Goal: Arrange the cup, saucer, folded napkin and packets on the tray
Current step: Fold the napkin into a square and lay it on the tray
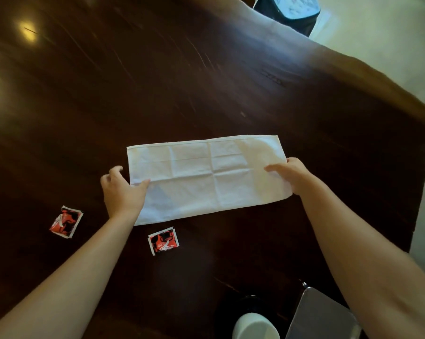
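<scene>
A white napkin (206, 177), folded into a long rectangle, lies flat on the dark wooden table (157, 81). My left hand (122, 192) rests at its left end, thumb pressing on the cloth. At the right end my right hand (292, 176) lies with its fingers on top of the napkin. Two red and black packets lie on the table: one (66, 221) at the left, one (163, 241) just below the napkin. A white cup (255, 326) on a dark saucer (231, 307) sits at the bottom edge. Beside it the corner of a metal tray (321, 316) shows.
The table's edge runs diagonally from the top middle down the right side, with pale floor (390, 45) beyond. A dark object with a light top (292, 11) stands past the far edge.
</scene>
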### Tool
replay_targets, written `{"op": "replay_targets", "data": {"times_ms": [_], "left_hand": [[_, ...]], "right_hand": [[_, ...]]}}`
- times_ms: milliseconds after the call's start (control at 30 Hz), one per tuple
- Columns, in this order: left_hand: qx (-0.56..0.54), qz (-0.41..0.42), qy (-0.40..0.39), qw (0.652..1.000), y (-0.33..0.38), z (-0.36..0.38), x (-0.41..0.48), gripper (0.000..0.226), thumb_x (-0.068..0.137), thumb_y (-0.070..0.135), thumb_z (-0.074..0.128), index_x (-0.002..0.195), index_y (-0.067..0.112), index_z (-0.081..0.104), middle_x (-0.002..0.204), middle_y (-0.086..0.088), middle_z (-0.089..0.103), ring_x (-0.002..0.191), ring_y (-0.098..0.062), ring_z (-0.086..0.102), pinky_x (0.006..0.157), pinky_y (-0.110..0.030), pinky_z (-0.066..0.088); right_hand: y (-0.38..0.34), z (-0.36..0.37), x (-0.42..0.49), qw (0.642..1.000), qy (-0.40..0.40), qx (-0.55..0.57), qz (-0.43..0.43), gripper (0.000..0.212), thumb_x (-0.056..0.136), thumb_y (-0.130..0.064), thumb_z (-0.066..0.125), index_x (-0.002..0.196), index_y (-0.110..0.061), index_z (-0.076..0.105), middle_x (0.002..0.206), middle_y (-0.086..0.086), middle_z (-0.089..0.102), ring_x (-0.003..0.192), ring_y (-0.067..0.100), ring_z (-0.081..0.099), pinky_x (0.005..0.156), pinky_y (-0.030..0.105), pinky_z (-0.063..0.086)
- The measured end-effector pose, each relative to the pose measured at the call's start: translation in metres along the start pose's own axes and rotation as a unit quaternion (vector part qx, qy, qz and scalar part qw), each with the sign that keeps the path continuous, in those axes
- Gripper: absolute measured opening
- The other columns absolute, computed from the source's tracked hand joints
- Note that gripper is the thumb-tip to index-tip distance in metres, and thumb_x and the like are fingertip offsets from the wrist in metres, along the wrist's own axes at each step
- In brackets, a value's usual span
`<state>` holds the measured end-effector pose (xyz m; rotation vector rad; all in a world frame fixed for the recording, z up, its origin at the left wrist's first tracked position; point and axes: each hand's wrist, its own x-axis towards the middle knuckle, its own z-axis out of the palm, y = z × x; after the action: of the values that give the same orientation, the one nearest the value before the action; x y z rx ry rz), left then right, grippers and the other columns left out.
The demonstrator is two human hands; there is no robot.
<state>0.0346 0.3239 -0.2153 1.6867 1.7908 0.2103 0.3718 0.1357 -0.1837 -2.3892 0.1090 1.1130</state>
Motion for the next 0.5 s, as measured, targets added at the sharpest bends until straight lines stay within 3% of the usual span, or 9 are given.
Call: {"op": "replay_targets", "data": {"times_ms": [133, 267, 367, 500], "left_hand": [[0.009, -0.054, -0.021, 0.998, -0.014, -0.008, -0.006, 0.057, 0.079, 0.038, 0.082, 0.122, 0.01, 0.057, 0.118, -0.012, 0.059, 0.095, -0.026, 0.058, 0.074, -0.035, 0.044], [-0.016, -0.084, -0.07, 0.994, -0.029, -0.009, -0.005, 0.033, 0.08, 0.036, 0.082, 0.096, 0.014, 0.063, 0.081, 0.002, 0.064, 0.084, -0.024, 0.066, 0.065, -0.034, 0.049], [-0.023, -0.08, -0.073, 0.994, -0.036, -0.009, -0.008, 0.026, 0.08, 0.037, 0.081, 0.082, 0.019, 0.061, 0.072, 0.006, 0.062, 0.066, -0.012, 0.058, 0.051, -0.027, 0.041], [-0.022, -0.047, -0.07, 0.996, -0.042, -0.014, -0.009, 0.024, 0.084, 0.039, 0.076, 0.075, 0.024, 0.06, 0.069, 0.007, 0.065, 0.069, -0.014, 0.063, 0.052, -0.025, 0.04]], "right_hand": [[-0.007, -0.002, -0.018, 0.998, 0.025, 0.014, -0.049, 0.019, 0.074, -0.016, 0.079, 0.092, -0.011, 0.073, 0.095, 0.011, 0.075, 0.085, 0.031, 0.073, 0.085, 0.05, 0.061], [-0.036, -0.005, -0.053, 0.985, -0.001, -0.06, -0.16, 0.018, 0.082, -0.016, 0.071, 0.1, -0.02, 0.073, 0.094, 0.003, 0.075, 0.088, 0.026, 0.073, 0.084, 0.046, 0.06], [-0.062, 0.011, -0.084, 0.966, -0.019, -0.115, -0.229, 0.013, 0.089, -0.018, 0.063, 0.095, -0.021, 0.074, 0.093, 0.001, 0.077, 0.087, 0.02, 0.073, 0.08, 0.04, 0.058], [-0.09, 0.066, -0.124, 0.941, -0.016, -0.164, -0.296, 0.023, 0.092, -0.02, 0.055, 0.086, -0.004, 0.071, 0.078, 0.008, 0.071, 0.067, 0.02, 0.064, 0.059, 0.034, 0.049]]}}
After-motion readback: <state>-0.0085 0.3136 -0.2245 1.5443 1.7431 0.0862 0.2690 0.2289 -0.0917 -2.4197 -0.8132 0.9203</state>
